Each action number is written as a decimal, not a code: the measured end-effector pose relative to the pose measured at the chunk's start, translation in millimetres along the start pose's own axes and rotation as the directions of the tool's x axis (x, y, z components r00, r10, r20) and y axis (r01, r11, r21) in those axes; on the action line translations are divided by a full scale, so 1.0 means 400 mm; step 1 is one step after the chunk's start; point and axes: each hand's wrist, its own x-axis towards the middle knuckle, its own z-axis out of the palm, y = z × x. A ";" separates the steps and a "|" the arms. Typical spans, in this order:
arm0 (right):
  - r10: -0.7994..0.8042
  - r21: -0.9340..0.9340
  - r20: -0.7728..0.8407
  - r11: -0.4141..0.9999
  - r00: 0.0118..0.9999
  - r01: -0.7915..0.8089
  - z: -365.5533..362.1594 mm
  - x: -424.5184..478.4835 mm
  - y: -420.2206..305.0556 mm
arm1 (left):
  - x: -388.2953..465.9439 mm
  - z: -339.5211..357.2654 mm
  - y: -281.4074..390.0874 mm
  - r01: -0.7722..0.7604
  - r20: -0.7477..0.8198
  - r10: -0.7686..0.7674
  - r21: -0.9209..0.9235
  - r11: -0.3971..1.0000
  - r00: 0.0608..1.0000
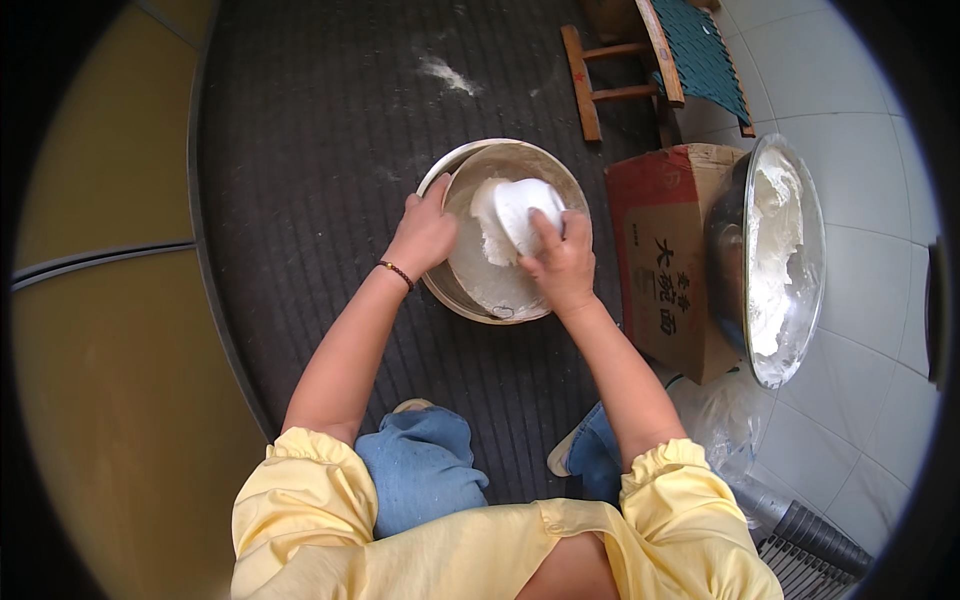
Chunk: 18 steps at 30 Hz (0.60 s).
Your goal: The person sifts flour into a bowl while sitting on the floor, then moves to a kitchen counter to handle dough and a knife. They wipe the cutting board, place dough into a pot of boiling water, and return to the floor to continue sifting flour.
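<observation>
A round sieve (555,161) sits tilted inside the mouth of a larger round container (435,292), between my knees and above the dark mat. My left hand (427,232) grips the left rims of the sieve and container, thumb and fingers around the edge. In my right hand (562,259) is a white bowl (529,206), tipped over inside the sieve. White flour (491,236) lies on the mesh beside and under the bowl. How much is left in the bowl is hidden.
To the right, a metal basin (814,300) of flour rests on a cardboard box (652,300). A wooden folding stool (664,52) stands at the upper right. A clear plastic bag (724,420) lies below the box. Flour is spilled on the ribbed mat (315,150). Yellowish cabinet panels (112,360) border the left.
</observation>
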 end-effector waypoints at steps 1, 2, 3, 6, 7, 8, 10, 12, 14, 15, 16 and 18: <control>-0.048 -0.010 0.030 0.999 0.998 0.048 -0.006 0.000 0.003 | -0.002 -0.002 0.004 0.000 0.000 0.000 -0.008 1.000 1.000; -0.094 -0.019 0.060 0.995 0.994 0.095 -0.012 -0.001 0.006 | -0.003 -0.002 0.006 0.001 0.000 -0.001 -0.015 1.000 1.000; -0.069 -0.024 0.042 0.997 0.997 0.070 -0.017 0.000 0.007 | -0.004 -0.003 0.002 -0.009 0.000 0.009 -0.027 1.000 1.000; -0.063 -0.040 0.012 0.997 0.998 0.063 -0.031 -0.008 0.009 | -0.007 -0.006 -0.010 -0.039 0.003 0.039 -0.059 0.998 0.999; -0.107 -0.044 0.019 0.993 0.994 0.107 -0.034 -0.014 0.008 | -0.008 -0.006 -0.014 -0.049 0.003 0.050 -0.065 0.997 0.999; -0.150 -0.049 0.027 0.987 0.988 0.151 -0.038 -0.020 0.007 | -0.010 -0.005 -0.016 -0.060 0.003 0.060 -0.072 0.996 0.998; -0.052 -0.004 -0.045 0.999 0.998 0.052 -0.059 -0.016 -0.007 | -0.023 -0.012 -0.014 -0.063 -0.009 0.062 -0.076 0.995 0.998; -0.032 0.043 -0.058 0.998 0.998 0.034 -0.071 -0.023 -0.020 | -0.027 -0.015 -0.012 -0.060 -0.013 0.059 -0.082 0.995 0.998; 0.285 0.383 -0.135 0.898 0.949 -0.215 -0.069 -0.016 -0.038 | -0.027 -0.019 -0.011 -0.053 -0.006 0.052 -0.087 0.995 0.999; 0.436 0.544 -0.133 0.783 0.890 -0.303 -0.069 -0.007 -0.039 | -0.020 -0.015 -0.020 -0.050 -0.004 0.050 -0.096 0.994 0.999; 0.483 0.574 -0.118 0.747 0.868 -0.337 -0.084 0.004 -0.025 | -0.011 -0.009 -0.035 -0.049 -0.001 0.049 -0.103 0.993 0.999; 0.642 0.884 0.155 0.249 0.750 -0.396 -0.148 0.019 -0.054 | 0.002 -0.014 -0.051 -0.119 -0.017 0.118 -0.106 0.987 0.993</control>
